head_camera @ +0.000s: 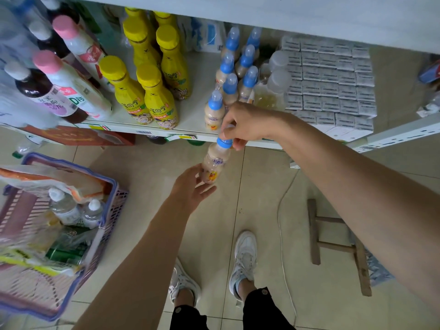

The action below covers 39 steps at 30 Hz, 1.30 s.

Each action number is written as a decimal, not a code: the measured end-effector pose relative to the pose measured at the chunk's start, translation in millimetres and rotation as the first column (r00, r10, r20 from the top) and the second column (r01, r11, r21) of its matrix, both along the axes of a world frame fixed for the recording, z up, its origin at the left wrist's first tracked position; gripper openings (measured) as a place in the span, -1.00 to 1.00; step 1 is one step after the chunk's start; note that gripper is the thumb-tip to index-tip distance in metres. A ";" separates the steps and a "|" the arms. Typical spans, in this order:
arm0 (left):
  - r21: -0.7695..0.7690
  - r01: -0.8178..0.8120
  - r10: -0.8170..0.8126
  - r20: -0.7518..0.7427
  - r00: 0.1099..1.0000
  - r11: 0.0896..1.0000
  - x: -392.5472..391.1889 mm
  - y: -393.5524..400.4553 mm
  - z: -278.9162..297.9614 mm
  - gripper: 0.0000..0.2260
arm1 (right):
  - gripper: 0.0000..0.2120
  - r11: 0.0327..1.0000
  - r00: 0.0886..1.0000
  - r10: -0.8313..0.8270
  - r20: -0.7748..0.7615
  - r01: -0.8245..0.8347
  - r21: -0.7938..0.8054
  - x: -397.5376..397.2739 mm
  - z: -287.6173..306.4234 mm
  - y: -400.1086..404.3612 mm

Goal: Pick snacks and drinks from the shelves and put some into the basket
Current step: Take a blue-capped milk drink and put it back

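The right hand (240, 126) pinches a small blue-capped milk drink bottle (214, 161) by its cap, fingers curled round the top, so the bottle hangs just below the hand and just clear of the shelf edge (152, 132); the left hand (190, 184) sits beneath and to the left of it, fingers spread and relaxed, fingertips touching the lower body of the bottle without closing on it. The step in hand looks like a handover from the upper hand to the lower; to do it well, the left hand should wrap round the bottle's body before the right lets go of the cap, since a grip on the cap alone leaves the bottle free to swing; the release should come only once the lower grip feels firm. More bottles of the same kind (235, 70) stand on the shelf just behind the right hand, close enough that the knuckles could knock the front one over on withdrawal; a straight pull back avoids that. The basket (112, 184) hangs well to the left of the left hand, already holding water bottles (64, 206) and packets; the bottle should go in upright or on its side in a gap.
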<state>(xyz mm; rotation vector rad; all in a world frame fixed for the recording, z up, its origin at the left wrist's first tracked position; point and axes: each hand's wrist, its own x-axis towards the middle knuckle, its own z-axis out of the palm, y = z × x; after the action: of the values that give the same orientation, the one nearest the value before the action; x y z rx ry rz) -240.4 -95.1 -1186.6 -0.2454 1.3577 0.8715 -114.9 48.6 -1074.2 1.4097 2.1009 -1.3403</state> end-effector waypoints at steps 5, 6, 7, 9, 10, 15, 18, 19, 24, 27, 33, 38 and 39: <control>-0.012 -0.138 0.139 0.143 0.980 0.990 -9.1 -10.5 -0.4 -0.89 | -0.84 0.985 0.978 -0.148 -0.146 0.133 -0.109 2.9 -11.9 -3.4; -0.014 -0.154 0.154 0.164 0.974 0.988 -10.9 -12.8 0.4 -0.88 | -0.85 0.976 0.964 -0.199 -0.178 0.178 -0.128 2.9 -14.1 -5.3; -0.012 -0.164 0.163 0.182 0.970 0.986 -12.6 -15.5 1.3 -0.88 | -0.84 0.962 0.943 -0.257 -0.210 0.229 -0.150 2.8 -15.8 -7.6; 0.002 -0.171 0.167 0.209 0.964 0.985 -14.9 -20.9 3.3 -0.88 | -0.80 0.921 0.886 -0.378 -0.268 0.332 -0.202 2.1 -18.7 -12.4; 0.011 -0.178 0.171 0.222 0.960 0.984 -15.3 -23.4 4.3 -0.88 | -0.79 0.899 0.855 -0.429 -0.292 0.372 -0.233 1.7 -20.1 -14.3; 0.040 -0.224 0.207 0.257 0.944 0.974 -12.6 -32.6 9.4 -0.83 | -0.82 0.777 0.694 -0.619 -0.367 0.474 -0.414 1.1 -28.8 -22.2; 0.062 -0.236 0.211 0.277 0.938 0.970 -9.0 -35.3 13.6 -0.86 | -0.84 0.730 0.622 -0.679 -0.390 0.512 -0.453 2.4 -31.6 -23.5; 0.068 -0.237 0.210 0.281 0.936 0.969 -8.0 -35.8 14.9 -0.87 | -0.85 0.716 0.603 -0.694 -0.394 0.523 -0.463 3.0 -31.9 -23.0; 0.077 -0.240 0.209 0.288 0.935 0.968 -3.4 -35.7 17.2 -0.85 | -0.79 0.697 0.577 -0.714 -0.396 0.533 -0.479 2.4 -31.8 -21.8; 0.070 -0.247 0.217 0.294 0.931 0.966 -2.7 -36.3 16.7 -0.85 | -0.71 0.711 0.588 -0.700 -0.406 0.516 -0.478 0.9 -30.8 -23.8; 0.075 -0.251 0.219 0.295 0.930 0.965 -4.3 -39.9 17.9 -0.85 | -0.68 0.712 0.596 -0.697 -0.399 0.506 -0.488 -3.0 -28.6 -25.9; 0.073 -0.252 0.221 0.295 0.930 0.965 -4.4 -40.1 18.5 -0.86 | -0.68 0.711 0.591 -0.698 -0.404 0.506 -0.488 -4.1 -29.1 -26.8; 0.071 -0.255 0.224 0.298 0.928 0.964 -4.0 -40.1 18.8 -0.85 | -0.70 0.713 0.591 -0.696 -0.407 0.502 -0.490 -4.4 -29.3 -26.8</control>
<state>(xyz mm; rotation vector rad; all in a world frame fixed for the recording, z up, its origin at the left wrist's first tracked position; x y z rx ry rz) -244.4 -135.2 -1167.9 -0.4439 1.0179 1.0662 -119.2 21.8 -1103.5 1.8263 1.5422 -2.5397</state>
